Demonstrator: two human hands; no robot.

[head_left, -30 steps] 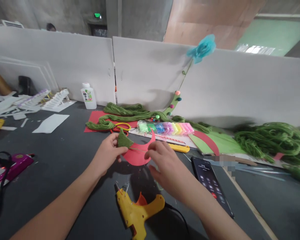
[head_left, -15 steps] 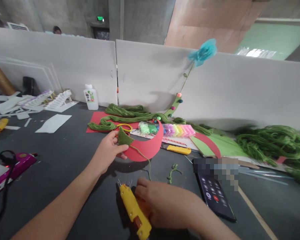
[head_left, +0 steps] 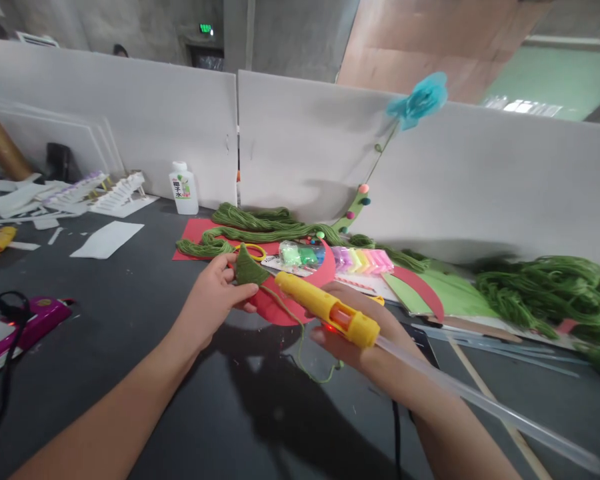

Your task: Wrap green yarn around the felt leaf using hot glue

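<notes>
My left hand (head_left: 217, 287) pinches the end of a red paper crescent (head_left: 273, 310), where green yarn (head_left: 250, 268) is wrapped tightly round its tip. A loose yarn tail hangs from the wrapping and curls down toward the tabletop. In my right hand (head_left: 355, 333) is a yellow hot glue gun (head_left: 325, 303), its nozzle close to the edge of the wrapped part. A long clear glue stick (head_left: 485, 400) sticks out of the gun's back end. The gun hides part of the crescent, and my right fingers are partly behind it.
Behind the crescent lie green yarn skeins (head_left: 265, 230), yellow-handled scissors (head_left: 253, 252) and a pack of coloured clay (head_left: 340, 259). A white bottle (head_left: 183, 189) stands by the partition. A magenta power strip (head_left: 25, 330) is at left, a phone (head_left: 423, 343) at right, partly covered.
My right hand has lifted the glue gun from the tabletop and brought its nozzle up to the yarn-wrapped tip. My left hand keeps its hold on the crescent.
</notes>
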